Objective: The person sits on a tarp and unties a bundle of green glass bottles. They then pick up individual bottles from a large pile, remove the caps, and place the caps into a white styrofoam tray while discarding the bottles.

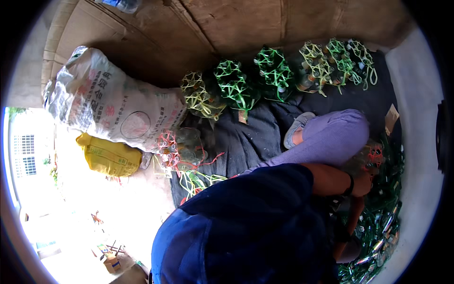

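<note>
My left hand (362, 184), with a black band at the wrist, is beside a bundle of clear glass bottles tied with red strap (375, 154). Its fingers are too dark and blurred to tell whether they grip it. My right forearm (355, 213) runs up beneath the left hand, and the right hand itself is hidden there. A dark blue cap (220, 227) covers much of the lower middle. Beyond the hands lies a heap of loose green glass bottles (377, 227). My bent leg in purple trousers (330, 135) and a grey shoe (297, 127) rest on black cloth (241, 138).
Bottle bundles netted with green strap (232, 83) and yellow strap (314, 64) line the cardboard wall (244, 25). At left are a full woven sack (106, 99), a yellow bag (110, 156) and a red-strapped bundle (181, 147). Loose yellow-green strap (198, 181) lies near the cap.
</note>
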A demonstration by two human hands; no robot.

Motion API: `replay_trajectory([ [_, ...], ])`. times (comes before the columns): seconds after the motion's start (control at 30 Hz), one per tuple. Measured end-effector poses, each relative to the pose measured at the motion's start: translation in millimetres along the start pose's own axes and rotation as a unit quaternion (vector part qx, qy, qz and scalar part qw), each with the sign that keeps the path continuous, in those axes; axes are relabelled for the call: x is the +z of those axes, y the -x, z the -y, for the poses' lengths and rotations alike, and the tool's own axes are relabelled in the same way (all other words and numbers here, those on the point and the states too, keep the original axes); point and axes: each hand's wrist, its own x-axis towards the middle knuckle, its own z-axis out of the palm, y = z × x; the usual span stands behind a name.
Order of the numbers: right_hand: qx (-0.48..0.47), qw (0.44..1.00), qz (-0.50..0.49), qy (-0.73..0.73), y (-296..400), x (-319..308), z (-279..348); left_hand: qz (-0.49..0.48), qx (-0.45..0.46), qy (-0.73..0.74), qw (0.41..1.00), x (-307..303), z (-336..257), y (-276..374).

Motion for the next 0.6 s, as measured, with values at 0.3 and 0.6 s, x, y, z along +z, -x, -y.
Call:
replay_trajectory([
  [0.3,0.109,0.976,-0.035,-0.187,-28,-4,73,-0.176,0.056,0.161,0.969,12,35,20],
  [0.6,0.443,0.72,-0.03,-0.533,-21,-83,124,-0.099,0.111,0.22,0.964,-13,42,27],
])
